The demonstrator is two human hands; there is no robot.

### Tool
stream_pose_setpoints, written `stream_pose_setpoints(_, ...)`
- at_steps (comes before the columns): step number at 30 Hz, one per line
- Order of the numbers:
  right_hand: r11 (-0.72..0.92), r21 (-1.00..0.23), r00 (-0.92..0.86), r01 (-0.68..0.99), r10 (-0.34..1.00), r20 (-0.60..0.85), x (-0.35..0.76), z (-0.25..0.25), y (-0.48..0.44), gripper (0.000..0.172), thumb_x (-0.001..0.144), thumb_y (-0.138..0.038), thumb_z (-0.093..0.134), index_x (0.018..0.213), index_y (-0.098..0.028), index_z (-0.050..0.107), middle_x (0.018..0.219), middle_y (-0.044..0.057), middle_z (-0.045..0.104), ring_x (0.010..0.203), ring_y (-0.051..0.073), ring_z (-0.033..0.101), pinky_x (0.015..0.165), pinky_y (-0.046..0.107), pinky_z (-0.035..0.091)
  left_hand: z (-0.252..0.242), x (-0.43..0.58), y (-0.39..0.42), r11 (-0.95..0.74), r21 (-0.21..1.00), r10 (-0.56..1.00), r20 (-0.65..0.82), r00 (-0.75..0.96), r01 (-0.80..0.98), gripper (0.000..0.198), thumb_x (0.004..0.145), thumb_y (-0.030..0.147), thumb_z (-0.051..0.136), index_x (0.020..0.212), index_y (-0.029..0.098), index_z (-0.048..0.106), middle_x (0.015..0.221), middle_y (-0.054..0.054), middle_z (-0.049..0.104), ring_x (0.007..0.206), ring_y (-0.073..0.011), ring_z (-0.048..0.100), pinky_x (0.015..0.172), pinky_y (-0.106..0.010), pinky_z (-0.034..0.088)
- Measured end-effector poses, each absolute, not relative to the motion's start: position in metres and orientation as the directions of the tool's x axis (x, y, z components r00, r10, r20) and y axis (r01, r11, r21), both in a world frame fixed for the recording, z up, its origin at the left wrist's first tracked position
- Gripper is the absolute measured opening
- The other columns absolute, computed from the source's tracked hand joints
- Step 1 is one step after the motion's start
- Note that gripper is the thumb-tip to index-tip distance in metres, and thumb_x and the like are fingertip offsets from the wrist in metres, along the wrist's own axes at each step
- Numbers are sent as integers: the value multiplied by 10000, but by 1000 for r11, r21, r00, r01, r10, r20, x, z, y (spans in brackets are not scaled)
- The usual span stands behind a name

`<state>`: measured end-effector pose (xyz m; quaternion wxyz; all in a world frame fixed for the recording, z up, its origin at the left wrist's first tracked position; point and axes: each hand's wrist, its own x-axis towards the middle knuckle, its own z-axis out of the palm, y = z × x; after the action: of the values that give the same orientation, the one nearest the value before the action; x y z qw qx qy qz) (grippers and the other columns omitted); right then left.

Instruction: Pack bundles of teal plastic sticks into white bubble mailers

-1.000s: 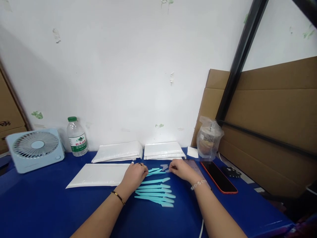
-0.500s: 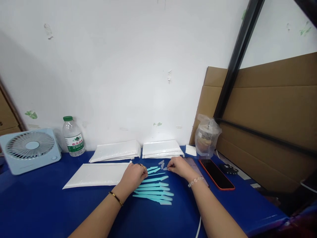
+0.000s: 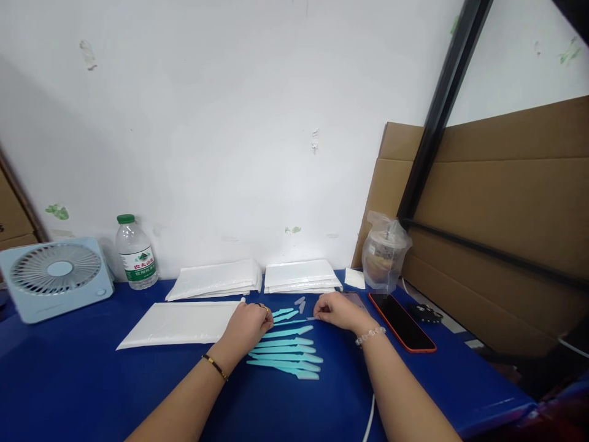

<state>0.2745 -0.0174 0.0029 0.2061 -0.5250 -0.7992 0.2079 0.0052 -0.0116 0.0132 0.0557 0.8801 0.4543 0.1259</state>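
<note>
Several turquoise eyebrow razors (image 3: pixel 288 358) lie in a loose row on the blue table, blades pointing right. My left hand (image 3: pixel 248 322) is closed at the handle end of one thin razor (image 3: pixel 292 322); its fingertips hide that end. My right hand (image 3: pixel 338 312) pinches a small translucent blade cap (image 3: pixel 311 318) at the tip of this razor. Whether the cap sits over the blade I cannot tell. Just beyond, loose translucent caps (image 3: pixel 301 305) lie on the table. A white padded mailer (image 3: pixel 179 325) is beside my left hand.
Stacks of white mailers (image 3: pixel 214 279) lie along the wall. A fan (image 3: pixel 57 276) and a water bottle (image 3: pixel 137 255) stand left. To the right are an orange-cased phone (image 3: pixel 402 322), another phone partly under my right hand, a bagged drink cup (image 3: pixel 384 258) and a white cable (image 3: pixel 369 420).
My right hand has moved slightly right and nearer, bringing a cap from beside the loose caps to the razor's tip. My left hand has stayed nearly in place.
</note>
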Motion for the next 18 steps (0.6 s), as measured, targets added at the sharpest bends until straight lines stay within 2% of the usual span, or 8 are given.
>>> stream_pose_setpoints(8,469,-513,-436,720,879,192,257,3,-19,153,726,-118,567,714,-166,713,719,28,680,636,139,603,583,212,431,12,8,-11,-608,222,794,176,582,762,220,794,189,462,676,207,647,759,-1,682,704,-152,584,722,-287,345)
stream_pose_setpoints(11,489,-539,-484,686,860,163,253,3,-21,152,710,-98,585,716,-171,718,714,20,677,634,136,607,577,205,433,11,10,-13,-621,265,782,139,608,738,209,794,232,485,681,209,659,738,-4,676,680,-148,581,675,-265,349)
stream_pose_setpoints(14,485,-547,-450,682,868,208,253,4,-20,157,745,-125,586,787,-185,725,773,25,683,702,151,619,643,223,457,10,8,-12,-611,323,786,134,604,723,185,796,301,515,756,226,680,779,0,682,716,-153,592,660,-253,360)
stream_pose_setpoints(18,489,-461,-355,741,867,349,253,0,-11,249,766,-90,565,916,-216,719,897,42,665,834,168,606,779,262,450,7,5,-6,-594,244,804,213,555,767,178,798,302,536,876,242,685,894,-12,688,850,-187,596,720,-280,368)
